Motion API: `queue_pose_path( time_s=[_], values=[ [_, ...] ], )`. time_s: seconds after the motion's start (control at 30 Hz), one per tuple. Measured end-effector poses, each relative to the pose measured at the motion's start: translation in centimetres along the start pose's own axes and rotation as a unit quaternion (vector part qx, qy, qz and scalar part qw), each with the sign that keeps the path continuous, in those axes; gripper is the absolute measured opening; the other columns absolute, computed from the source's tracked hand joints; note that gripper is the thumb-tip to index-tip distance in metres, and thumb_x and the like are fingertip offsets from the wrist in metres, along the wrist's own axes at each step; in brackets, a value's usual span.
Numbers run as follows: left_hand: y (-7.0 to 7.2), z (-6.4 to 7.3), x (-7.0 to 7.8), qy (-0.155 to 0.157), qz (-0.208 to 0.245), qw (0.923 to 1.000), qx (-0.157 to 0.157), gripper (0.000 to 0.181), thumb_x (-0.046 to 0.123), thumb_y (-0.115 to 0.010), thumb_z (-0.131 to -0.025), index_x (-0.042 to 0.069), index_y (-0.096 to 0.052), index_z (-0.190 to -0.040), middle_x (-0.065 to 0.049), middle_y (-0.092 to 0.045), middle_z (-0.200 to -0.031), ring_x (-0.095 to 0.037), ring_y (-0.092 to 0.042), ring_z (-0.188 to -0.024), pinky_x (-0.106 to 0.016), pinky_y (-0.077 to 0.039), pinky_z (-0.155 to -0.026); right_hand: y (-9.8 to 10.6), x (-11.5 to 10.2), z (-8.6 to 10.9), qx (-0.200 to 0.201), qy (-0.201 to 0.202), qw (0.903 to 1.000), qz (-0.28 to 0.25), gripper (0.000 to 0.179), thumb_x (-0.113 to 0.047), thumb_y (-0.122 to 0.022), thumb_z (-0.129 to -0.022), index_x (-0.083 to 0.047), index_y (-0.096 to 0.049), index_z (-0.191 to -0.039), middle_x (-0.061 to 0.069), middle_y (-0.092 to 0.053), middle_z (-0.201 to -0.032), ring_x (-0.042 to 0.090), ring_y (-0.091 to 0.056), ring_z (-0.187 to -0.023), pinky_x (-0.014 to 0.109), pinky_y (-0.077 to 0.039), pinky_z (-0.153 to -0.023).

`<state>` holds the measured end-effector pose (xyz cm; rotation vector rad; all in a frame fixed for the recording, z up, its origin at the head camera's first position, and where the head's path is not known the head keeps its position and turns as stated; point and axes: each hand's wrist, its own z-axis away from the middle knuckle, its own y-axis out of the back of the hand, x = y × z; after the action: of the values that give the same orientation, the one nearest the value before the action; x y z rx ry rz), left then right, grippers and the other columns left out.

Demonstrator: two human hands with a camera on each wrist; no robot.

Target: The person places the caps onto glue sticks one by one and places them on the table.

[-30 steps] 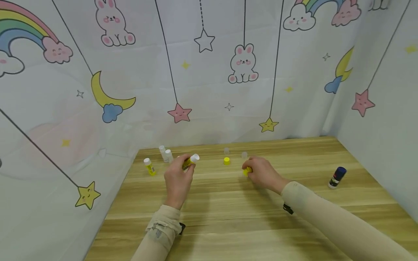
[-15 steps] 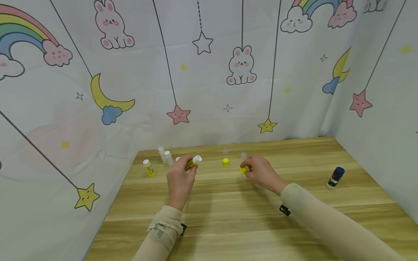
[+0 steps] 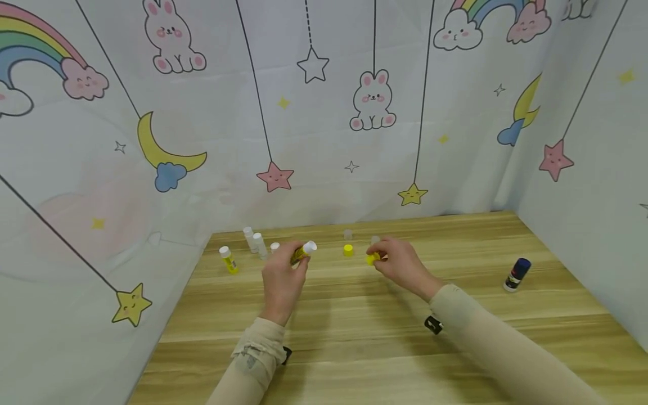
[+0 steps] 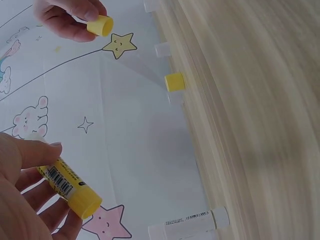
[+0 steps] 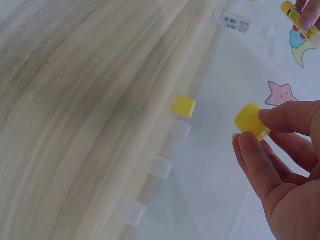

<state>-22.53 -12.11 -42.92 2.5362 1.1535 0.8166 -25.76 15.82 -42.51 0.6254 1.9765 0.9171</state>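
A white backdrop [image 3: 314, 143] printed with rabbits, moons and smiling stars hangs behind a wood-grain table [image 3: 324, 343], where a person in cream sleeves [image 3: 476, 315] works with both bare hands. The left hand [image 3: 280, 275] grips a yellow stick [image 3: 301, 254], its barcode label showing in the left wrist view and its white end angled toward the right hand [image 3: 403, 265]. That right hand pinches a yellow cap [image 3: 372, 259] between thumb and fingers, well apart from the stick; in both wrist views cap and stick appear held up off the wood. Near the far edge of the table, between the hands, sits a second cap [image 3: 348, 250], also yellow, with three clear caps [image 5: 161, 167] lined up beside it in the right wrist view. To the left stand two white tubes [image 3: 260, 246] close together and an upright yellow tube [image 3: 229, 260] with a white top; another white top [image 3: 275, 246] shows just behind the left hand. A navy-topped bottle [image 3: 517, 275] stands alone near the right side of the table.
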Motion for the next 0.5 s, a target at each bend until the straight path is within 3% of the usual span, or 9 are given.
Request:
queue_pose_path(
  time_s=[0.5],
  values=[
    [-0.66, 0.27, 0.26, 0.006, 0.011, 0.9999, -0.008, 0.035, 0.000, -0.087, -0.076, 0.006, -0.073, -0.108, -0.006, -0.073, -0.103, -0.022, -0.070, -0.092, -0.039, -0.057, -0.077, -0.24, -0.69, -0.10, 0.029, -0.012, 0.9982, -0.050, 0.021, -0.001, -0.075, -0.085, -0.009, -0.077, -0.104, 0.002, -0.067, -0.103, 0.019, -0.068, -0.089, 0.034, -0.059, -0.078]
  ],
)
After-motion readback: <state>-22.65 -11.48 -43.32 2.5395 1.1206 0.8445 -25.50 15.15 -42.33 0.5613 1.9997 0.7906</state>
